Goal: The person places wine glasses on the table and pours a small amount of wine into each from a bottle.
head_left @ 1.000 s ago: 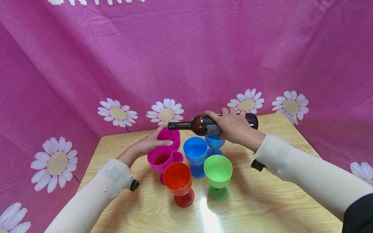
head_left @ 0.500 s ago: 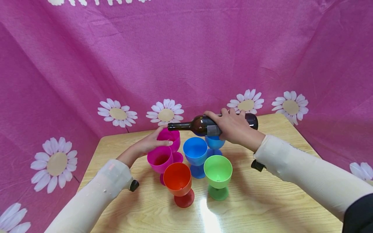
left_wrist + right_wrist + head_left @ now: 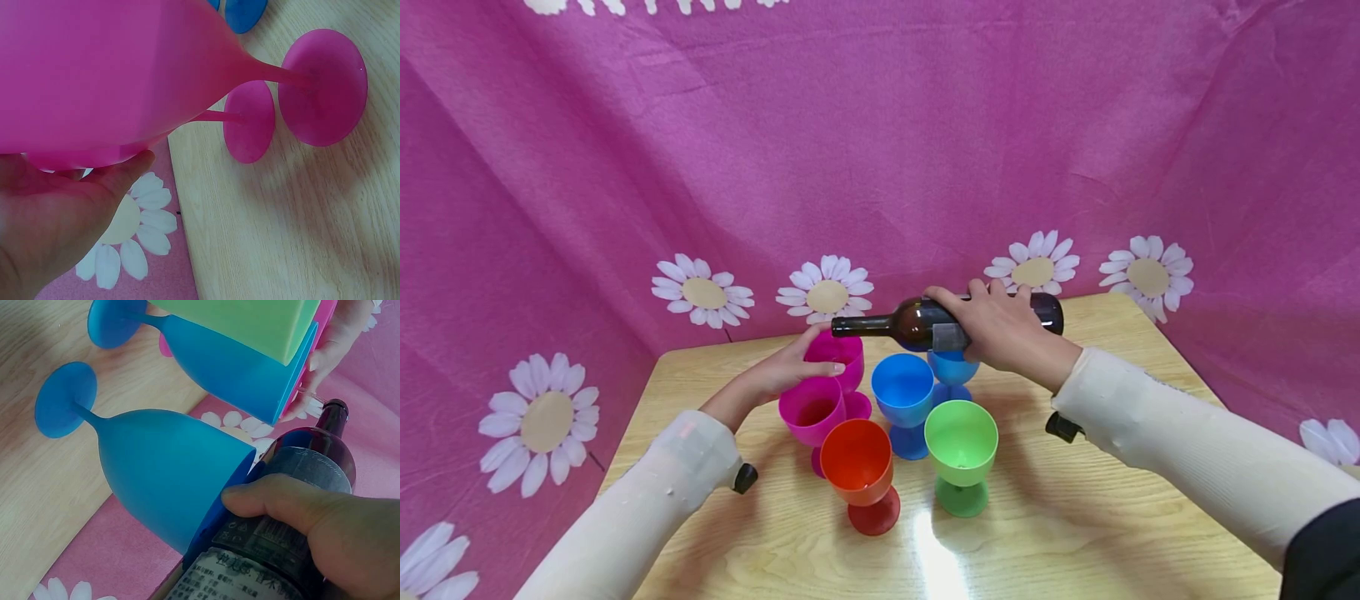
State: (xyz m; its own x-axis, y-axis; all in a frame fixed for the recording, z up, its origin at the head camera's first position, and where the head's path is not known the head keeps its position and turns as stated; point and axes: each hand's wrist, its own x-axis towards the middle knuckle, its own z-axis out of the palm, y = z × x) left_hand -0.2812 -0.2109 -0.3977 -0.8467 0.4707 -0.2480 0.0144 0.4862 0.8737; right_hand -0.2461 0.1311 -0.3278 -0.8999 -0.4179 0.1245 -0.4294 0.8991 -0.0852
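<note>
My right hand (image 3: 1007,329) grips a dark wine bottle (image 3: 913,322) tipped almost level, its neck pointing left. The bottle's mouth lies over the rim of the rear magenta goblet (image 3: 852,358). A thin stream (image 3: 310,395) leaves the mouth in the right wrist view. Around that goblet's bowl my left hand (image 3: 778,371) is curled, thumb on the near side. Just in front stands another magenta goblet (image 3: 805,432) with dark red liquid inside. In the left wrist view, its bowl (image 3: 125,75) hides most of the rear one.
A blue goblet (image 3: 906,410) stands in the middle, with a second blue goblet (image 3: 953,369) behind it, partly under the bottle. Nearer are an orange-red goblet (image 3: 857,487) and a green goblet (image 3: 962,471). The wooden table (image 3: 1060,517) meets a pink flowered cloth (image 3: 925,167) behind.
</note>
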